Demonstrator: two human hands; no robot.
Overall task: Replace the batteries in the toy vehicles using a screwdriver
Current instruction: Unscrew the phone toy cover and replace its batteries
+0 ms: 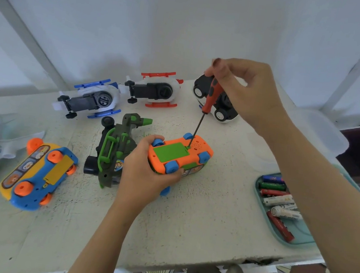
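Screwdriver point(211, 96) tip meets orange car point(180, 153) beyond left hand's point(145, 170) grip.

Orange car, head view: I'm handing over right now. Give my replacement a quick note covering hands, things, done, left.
Left hand grips the upturned orange car on the table.
Right hand pinches the screwdriver, its tip at the screw beside the green battery cover.
Batteries lie in the teal tray on the right.
Done: nothing visible; the cover is on.
Left: undo the screw, swap batteries, close. Then the blue car and green vehicle; whether theirs are changed cannot be told.
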